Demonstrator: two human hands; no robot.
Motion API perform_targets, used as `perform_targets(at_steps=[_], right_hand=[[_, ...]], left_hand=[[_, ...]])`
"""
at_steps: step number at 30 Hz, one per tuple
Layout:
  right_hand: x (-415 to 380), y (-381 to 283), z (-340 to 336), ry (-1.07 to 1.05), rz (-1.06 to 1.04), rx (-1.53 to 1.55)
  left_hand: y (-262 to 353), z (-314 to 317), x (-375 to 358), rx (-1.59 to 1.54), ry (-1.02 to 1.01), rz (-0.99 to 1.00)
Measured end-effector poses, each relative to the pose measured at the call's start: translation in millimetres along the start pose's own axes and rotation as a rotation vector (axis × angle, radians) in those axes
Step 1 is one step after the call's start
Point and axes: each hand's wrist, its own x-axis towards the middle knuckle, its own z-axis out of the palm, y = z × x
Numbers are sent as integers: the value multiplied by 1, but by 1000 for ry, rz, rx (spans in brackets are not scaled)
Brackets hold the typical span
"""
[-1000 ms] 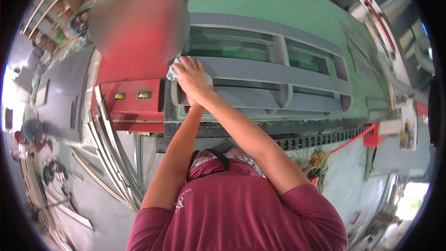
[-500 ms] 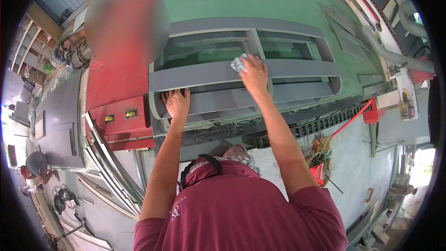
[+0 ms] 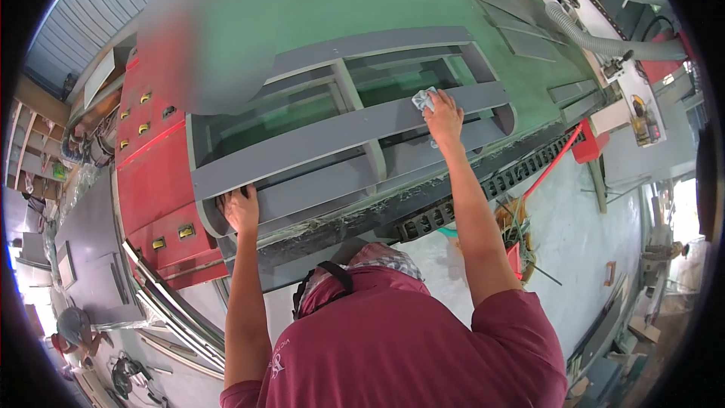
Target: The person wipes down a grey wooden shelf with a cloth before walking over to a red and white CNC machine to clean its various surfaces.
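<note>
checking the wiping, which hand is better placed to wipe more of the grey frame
Right. The right hand already presses the cloth on the grey frame; the left hand only grips its near edge.

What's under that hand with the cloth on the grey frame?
Under the right hand a pale cloth pokes out, pressed on the grey frame. The frame's surface beneath the palm is covered.

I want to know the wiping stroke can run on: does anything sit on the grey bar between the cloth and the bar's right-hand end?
Nothing visible does. The right hand presses the cloth on the grey bar, and the short stretch from there to its right end looks bare. The left hand grips the frame's near left edge, well away.
</note>
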Motion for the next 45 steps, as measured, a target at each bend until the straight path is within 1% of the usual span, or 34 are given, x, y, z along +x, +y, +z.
perform_targets(at_steps=[1,3,6,7,9,11,14,15,16,19,21,22,24,25,27,31,33,34,36,37,38,39,40,41,42,44,45], right_hand=[[9,13,-1,-2,-1,-1],[25,37,-5,-6,73,-47],[48,75,-11,-14,123,-114],[56,87,-12,-17,124,-112],[68,108,-15,9,200,-170],[80,127,-23,-13,235,-185],[94,155,-26,-16,288,-249],[99,165,-24,-4,310,-296],[105,174,-24,-9,302,-300],[107,193,-23,-18,251,-265],[110,197,-31,-76,217,-112],[110,198,-35,-78,201,-122],[111,198,-42,-110,96,-38],[117,208,-38,-108,87,-36],[122,221,-34,-95,2,-43],[129,229,-42,-147,84,-76],[134,229,-51,74,119,32],[139,227,-54,70,110,32],[148,220,-62,88,266,1167],[144,204,-69,65,266,1169],[134,175,-80,99,255,1423],[124,147,-85,137,242,1682],[117,123,-83,119,238,1695],[109,100,-80,105,218,1811],[99,79,-75,96,200,1927],[77,37,-62,77,157,2002],[71,26,-47,60,153,1987]], left_hand=[[1,1,0,16,-2,-18],[1,2,1,35,-5,-38],[0,5,1,56,-41,-91],[0,6,0,52,-12,-66],[-1,7,0,53,0,-56],[-2,7,1,30,14,-42],[-1,9,2,31,-2,-101],[4,8,0,11,46,-102],[3,7,0,27,17,-127],[-5,12,-1,29,87,-87],[-4,13,-1,1,126,-71],[-1,11,-2,-21,148,-41],[4,8,-1,2,91,-141],[2,9,-1,3,97,-148],[2,7,0,28,25,-138],[7,4,0,44,21,-159],[5,6,-1,28,44,-147],[5,7,-1,30,45,-157],[6,6,0,64,-7,-208],[14,1,0,71,21,-201],[12,2,-1,85,19,-217],[9,5,-2,102,23,-187],[6,6,0,117,29,-157],[10,4,1,147,-14,-214],[10,2,1,158,-5,-222],[11,2,1,93,14,-200],[11,3,1,72,24,-197]])
